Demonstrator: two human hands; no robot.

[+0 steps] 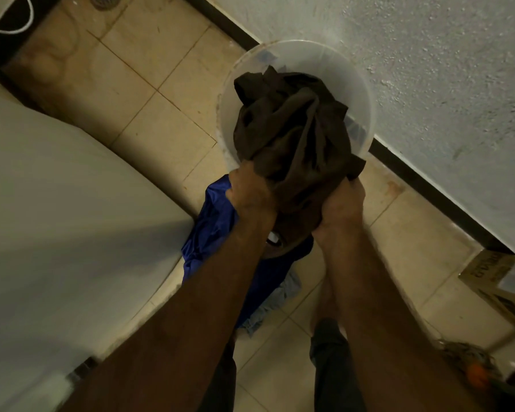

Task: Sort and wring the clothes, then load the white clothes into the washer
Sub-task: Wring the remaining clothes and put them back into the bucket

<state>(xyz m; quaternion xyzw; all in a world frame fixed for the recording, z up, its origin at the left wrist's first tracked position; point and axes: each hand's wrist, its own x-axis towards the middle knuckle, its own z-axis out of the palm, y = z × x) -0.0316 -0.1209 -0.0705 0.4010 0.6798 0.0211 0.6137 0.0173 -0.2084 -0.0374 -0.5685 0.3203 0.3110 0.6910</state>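
Both hands, left [252,197] and right [341,208], clench the dark brown garment [295,129], whose bunched length hangs beyond them, directly over the clear bucket [360,84].

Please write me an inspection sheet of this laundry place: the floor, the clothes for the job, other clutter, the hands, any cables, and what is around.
Surface: tiled floor, beige, stained along the grout lines.
Job's things: dark brown cloth, bunched and held over a clear plastic bucket; blue cloth and a pale denim piece lying on the floor below the arms.
Clutter: cardboard box by the wall; an orange thing at lower right, too blurred to name.
Hands: left hand and right hand both closed on the brown cloth.
Cables: white cord at top left.
Surroundings: rough white wall with a dark skirting; white appliance on the left; floor drain.
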